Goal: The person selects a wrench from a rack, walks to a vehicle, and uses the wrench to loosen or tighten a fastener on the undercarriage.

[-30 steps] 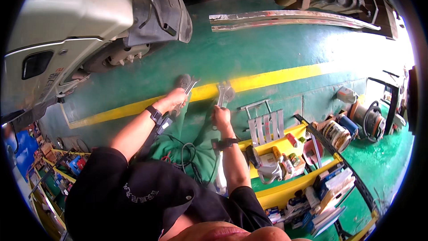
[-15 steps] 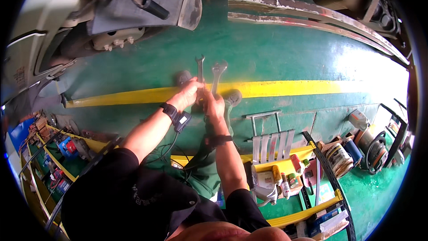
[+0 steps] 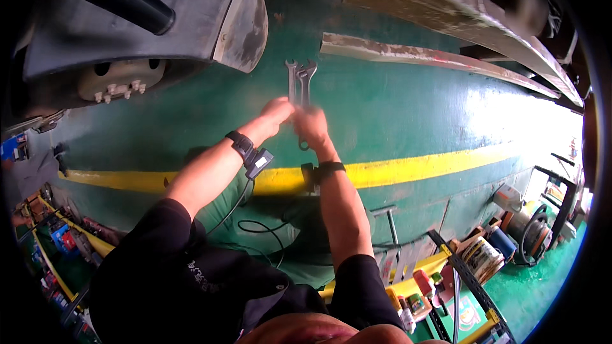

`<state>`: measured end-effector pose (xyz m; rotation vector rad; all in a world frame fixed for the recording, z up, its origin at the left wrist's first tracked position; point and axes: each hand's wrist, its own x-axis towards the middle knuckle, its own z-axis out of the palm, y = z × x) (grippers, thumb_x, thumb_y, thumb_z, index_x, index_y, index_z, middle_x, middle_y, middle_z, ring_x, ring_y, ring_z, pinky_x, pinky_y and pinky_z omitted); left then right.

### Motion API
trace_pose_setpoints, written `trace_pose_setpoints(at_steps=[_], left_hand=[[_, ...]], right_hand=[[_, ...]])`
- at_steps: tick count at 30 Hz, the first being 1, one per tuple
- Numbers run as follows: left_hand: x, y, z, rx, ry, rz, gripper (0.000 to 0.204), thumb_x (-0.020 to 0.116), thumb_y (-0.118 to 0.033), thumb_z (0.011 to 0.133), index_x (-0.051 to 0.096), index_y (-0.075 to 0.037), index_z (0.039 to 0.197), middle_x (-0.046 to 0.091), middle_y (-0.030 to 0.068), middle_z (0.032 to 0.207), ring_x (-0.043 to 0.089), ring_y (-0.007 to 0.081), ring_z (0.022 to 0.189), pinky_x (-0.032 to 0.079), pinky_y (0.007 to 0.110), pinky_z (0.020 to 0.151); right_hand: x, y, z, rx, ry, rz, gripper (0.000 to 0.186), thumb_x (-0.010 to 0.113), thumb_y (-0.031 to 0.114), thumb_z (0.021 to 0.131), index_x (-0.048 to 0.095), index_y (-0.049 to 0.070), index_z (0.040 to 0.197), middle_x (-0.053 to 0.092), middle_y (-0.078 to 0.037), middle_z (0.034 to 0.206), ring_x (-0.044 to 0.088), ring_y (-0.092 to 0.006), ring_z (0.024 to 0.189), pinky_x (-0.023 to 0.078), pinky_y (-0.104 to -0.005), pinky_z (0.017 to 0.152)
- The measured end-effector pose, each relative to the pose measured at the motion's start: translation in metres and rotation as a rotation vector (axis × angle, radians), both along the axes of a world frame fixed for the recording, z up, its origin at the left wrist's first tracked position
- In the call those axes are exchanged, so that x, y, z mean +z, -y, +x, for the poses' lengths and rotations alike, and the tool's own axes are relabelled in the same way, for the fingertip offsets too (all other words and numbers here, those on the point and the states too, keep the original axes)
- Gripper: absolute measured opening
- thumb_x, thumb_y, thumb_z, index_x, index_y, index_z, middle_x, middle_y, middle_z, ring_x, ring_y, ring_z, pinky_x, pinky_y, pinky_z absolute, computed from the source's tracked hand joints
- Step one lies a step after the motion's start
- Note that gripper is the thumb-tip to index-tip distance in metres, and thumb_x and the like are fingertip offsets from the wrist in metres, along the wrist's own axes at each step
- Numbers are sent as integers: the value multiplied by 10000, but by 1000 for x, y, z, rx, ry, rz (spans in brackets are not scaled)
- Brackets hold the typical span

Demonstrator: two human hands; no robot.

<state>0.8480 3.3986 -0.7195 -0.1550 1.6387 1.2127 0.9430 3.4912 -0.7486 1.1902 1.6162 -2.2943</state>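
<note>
Two metal wrenches stand side by side in front of me, their open jaws pointing away. My left hand (image 3: 276, 114) is closed around the lower part of the left wrench (image 3: 292, 81). The right wrench (image 3: 305, 88) has a broader head and sits in my right hand (image 3: 311, 125), whose fingers are wrapped round its handle and slightly blurred. A ringed end shows below that hand. The two wrenches are very close together near their heads; whether they touch I cannot tell. Both hands are held nearly together above the green floor.
A vehicle's grey fender (image 3: 159, 0) with a bolted hub (image 3: 121, 79) fills the upper left. Worn metal beams (image 3: 433, 57) cross the upper right. A yellow line (image 3: 408, 171) runs along the floor. Racks with cans and tools (image 3: 440, 286) stand behind; another person's sleeve (image 3: 35, 169) shows left.
My hands and both wrenches have moved forward, past the yellow line in view. The wrench heads have come closer together. The fender and beams now appear larger and nearer.
</note>
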Motion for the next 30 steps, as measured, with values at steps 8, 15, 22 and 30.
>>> trace_pose_setpoints(at_steps=[8, 15, 22, 30], left_hand=[[-6, -60, -44, -643, -577, -89, 252, 538, -180, 777, 628, 17, 905, 658, 156, 857, 628, 252, 794, 482, 369, 716], [24, -50, -50, -1016, -617, -371, 556, 505, -251, 814, 478, 21, 1299, 482, 217, 1347, 449, 344, 1278, 379, 395, 1064], [18, -54, -49, -1127, -582, -483, 535, 504, -248, 793, 540, 23, 1254, 523, 226, 1317, 501, 338, 1238, 410, 410, 1029], [48, -49, -46, -1244, -621, -429, 445, 498, -211, 791, 633, 37, 1136, 601, 256, 1192, 587, 338, 1138, 486, 408, 929]], right_hand=[[-129, -74, -74, -20, 25, 458, 428, 695, 326, 839, 642, -98, 812, 659, -180, 681, 640, -235, 620, 499, -366, 582], [-123, -72, -101, -40, 98, 271, 249, 681, 203, 832, 634, -40, 803, 610, -76, 674, 587, -179, 551, 476, -318, 481], [-176, -108, -125, 124, -109, 432, 188, 642, 128, 767, 631, -52, 821, 655, -135, 747, 644, -210, 626, 512, -329, 567], [-186, -129, -138, -15, -11, 761, 610, 664, 166, 677, 524, -49, 1230, 642, -238, 1116, 617, -343, 1072, 483, -374, 912]])
